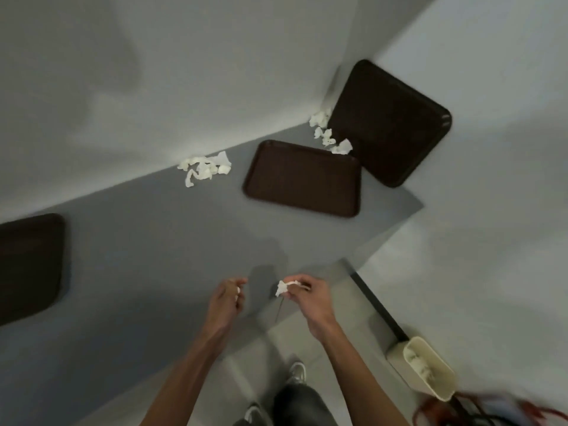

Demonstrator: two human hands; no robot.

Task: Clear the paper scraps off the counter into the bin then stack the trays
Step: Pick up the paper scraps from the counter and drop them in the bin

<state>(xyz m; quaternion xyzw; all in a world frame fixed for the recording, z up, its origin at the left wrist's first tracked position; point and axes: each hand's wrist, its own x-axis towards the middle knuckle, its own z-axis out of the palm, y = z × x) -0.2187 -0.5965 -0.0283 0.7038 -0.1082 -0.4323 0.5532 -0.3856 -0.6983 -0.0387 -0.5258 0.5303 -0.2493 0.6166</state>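
Low in the middle of the frame, the right hand (pixel 307 295) is pinched shut on a white paper scrap (pixel 284 286), fingers curled, forearm reaching up from the lower edge. Just to its left the left hand (pixel 226 298) is curled closed too, with a sliver of white at its fingertips. Both hover over the near edge of the grey surface (pixel 153 256). Three brown trays lie on it: one at centre (pixel 302 178), one upper right (pixel 390 123), and one at the left edge (pixel 29 265). Two scrap piles remain, one left of the centre tray (pixel 204 167), one between the two right-hand trays (pixel 329 133). The beige bin (pixel 428 367) stands on the floor, lower right.
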